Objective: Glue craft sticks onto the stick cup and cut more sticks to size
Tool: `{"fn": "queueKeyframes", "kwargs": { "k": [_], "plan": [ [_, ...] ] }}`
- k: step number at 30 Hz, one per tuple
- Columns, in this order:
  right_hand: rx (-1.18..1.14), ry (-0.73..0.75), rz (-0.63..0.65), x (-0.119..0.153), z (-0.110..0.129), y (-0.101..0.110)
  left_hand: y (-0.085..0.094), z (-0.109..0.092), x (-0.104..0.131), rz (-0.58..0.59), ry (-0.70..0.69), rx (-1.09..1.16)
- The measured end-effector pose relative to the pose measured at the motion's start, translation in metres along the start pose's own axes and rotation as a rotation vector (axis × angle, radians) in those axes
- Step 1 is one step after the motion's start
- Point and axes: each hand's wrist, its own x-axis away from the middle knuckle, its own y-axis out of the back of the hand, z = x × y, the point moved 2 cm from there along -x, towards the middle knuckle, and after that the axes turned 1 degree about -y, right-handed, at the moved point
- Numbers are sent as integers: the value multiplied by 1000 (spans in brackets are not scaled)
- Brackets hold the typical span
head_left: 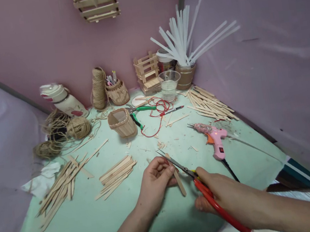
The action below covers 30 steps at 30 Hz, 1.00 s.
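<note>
My left hand (156,180) pinches a flat wooden craft stick (179,183) near the front middle of the table. The stick slants down toward me, its lower end rounded. My right hand (225,194) holds scissors (207,196) with red handles. Their blades are parted and reach to the stick's upper end, beside my left fingertips. Small wood scraps (161,145) lie just beyond the blades. To the left of my left hand is a small pile of craft sticks (117,176).
A pink glue gun (216,138) lies to the right, its cord running toward my right arm. Behind are a stick-covered cup (122,123), green-handled pliers (145,108), red string (153,134) and a clear cup of liquid (169,87). More sticks (64,185) lie left.
</note>
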Motion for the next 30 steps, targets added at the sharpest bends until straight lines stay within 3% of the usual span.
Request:
{"fn": "queueKeyframes", "kwargs": {
  "k": [19,30],
  "plan": [
    [-45,-51,7,4,14,9,-5,-7,5,-54,15,10],
    [-46,-42,-8,-3,5,-1,-7,-9,5,-51,75,27]
  ]
}}
